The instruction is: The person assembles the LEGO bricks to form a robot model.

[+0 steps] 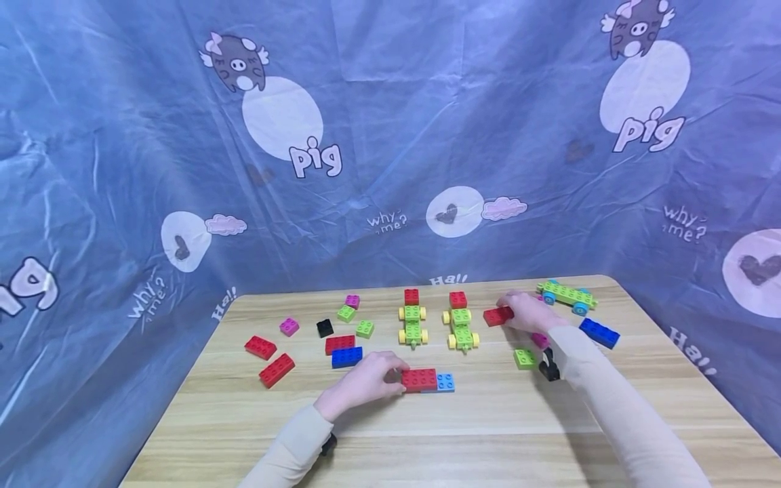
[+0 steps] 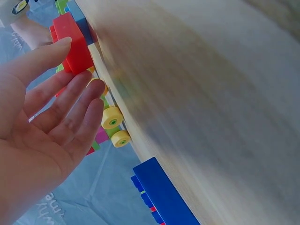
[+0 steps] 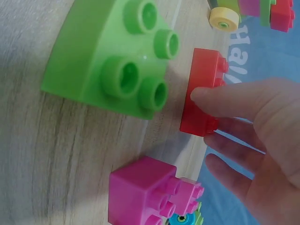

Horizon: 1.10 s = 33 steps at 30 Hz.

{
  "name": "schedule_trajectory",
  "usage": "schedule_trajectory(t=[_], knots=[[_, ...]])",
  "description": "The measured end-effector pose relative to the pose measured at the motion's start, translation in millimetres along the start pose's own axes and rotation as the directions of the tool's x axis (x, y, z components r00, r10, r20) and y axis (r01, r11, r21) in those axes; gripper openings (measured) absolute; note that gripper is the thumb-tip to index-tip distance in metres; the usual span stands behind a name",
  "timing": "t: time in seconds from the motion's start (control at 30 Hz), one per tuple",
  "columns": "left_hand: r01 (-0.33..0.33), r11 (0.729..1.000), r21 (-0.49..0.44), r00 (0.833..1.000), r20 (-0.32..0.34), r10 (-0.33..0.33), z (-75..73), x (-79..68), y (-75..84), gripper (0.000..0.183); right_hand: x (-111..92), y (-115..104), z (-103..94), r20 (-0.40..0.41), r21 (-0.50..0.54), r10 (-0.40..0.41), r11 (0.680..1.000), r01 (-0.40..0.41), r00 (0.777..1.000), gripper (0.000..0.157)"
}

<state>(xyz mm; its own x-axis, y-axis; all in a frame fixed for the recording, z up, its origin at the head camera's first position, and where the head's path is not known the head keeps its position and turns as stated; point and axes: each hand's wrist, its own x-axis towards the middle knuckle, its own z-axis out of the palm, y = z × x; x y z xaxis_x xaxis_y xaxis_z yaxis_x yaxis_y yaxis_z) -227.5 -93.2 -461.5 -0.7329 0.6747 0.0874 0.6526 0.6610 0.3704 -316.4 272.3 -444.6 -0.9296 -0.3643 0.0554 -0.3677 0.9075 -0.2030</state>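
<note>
My left hand pinches the left end of a long red brick between thumb and fingers. That brick sits on top of a light blue brick, whose right part juts out uncovered. In the left wrist view, the thumb lies on one side of the red brick and fingertips meet its near end. Farther back on the right, my right hand holds another red brick close over the wooden table. The right wrist view shows the thumb on this brick's side face, the other fingers partly hidden behind it.
Two green wheeled bases with red bricks at their far ends stand mid-table. Blue-wheeled green base, blue brick and green brick lie around the right arm. Several red, blue, green, magenta and black bricks are spread leftward.
</note>
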Motion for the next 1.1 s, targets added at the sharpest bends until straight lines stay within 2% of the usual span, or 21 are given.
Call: schedule_trajectory(t=[0.6,1.1], knots=[[-0.009,1.000,-0.009,1.000,-0.004,0.009,-0.1,-0.3,-0.5,0.034,-10.5,0.8,-6.2,0.048,0.072,0.005,0.997,-0.009,0.999,0.025],[-0.016,1.000,-0.011,1.000,-0.009,0.016,-1.1,-1.1,-1.1,0.033,-29.3,1.6,-8.9,-0.082,0.081,-0.050,0.995,0.057,0.995,0.023]])
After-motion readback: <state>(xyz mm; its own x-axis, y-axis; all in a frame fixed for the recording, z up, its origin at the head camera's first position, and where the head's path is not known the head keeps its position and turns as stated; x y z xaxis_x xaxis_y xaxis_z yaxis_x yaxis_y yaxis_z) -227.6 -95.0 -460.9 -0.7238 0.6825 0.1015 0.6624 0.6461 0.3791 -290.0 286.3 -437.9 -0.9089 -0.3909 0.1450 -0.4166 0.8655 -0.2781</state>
